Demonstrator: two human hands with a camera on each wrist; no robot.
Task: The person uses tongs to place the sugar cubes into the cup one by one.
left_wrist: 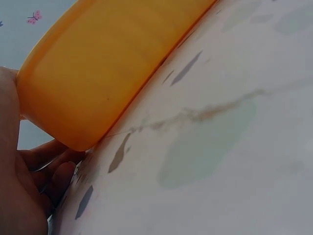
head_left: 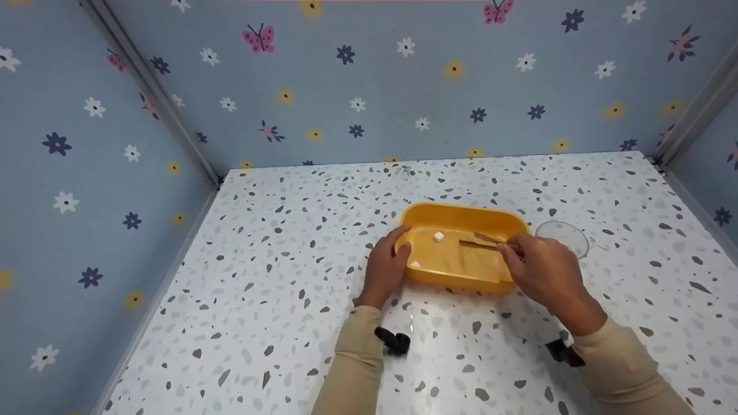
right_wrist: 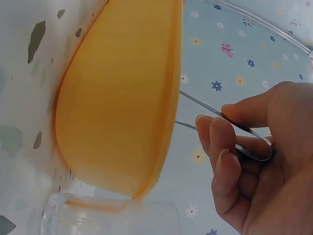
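A yellow plastic tray [head_left: 461, 213] with raised walls stands on the speckled table. My left hand [head_left: 385, 265] grips its left end, thumb over the rim and fingers outside; in the left wrist view the fingers [left_wrist: 54, 166] reach around the tray's lower corner. My right hand [head_left: 548, 268] pinches metal tweezers [right_wrist: 210, 110] between thumb and fingers. Their two tips are apart and reach over the tray's inside, with nothing between them. A small white cube [head_left: 439, 236] lies inside near the tips, and another white piece [head_left: 415, 264] sits by the near left wall.
A clear round container [head_left: 562, 233] stands close to the tray's right end, partly behind my right hand. The white terrazzo-patterned table [head_left: 277, 259] meets a blue flowered wall [head_left: 392, 86] at the back, with similar panels on both sides.
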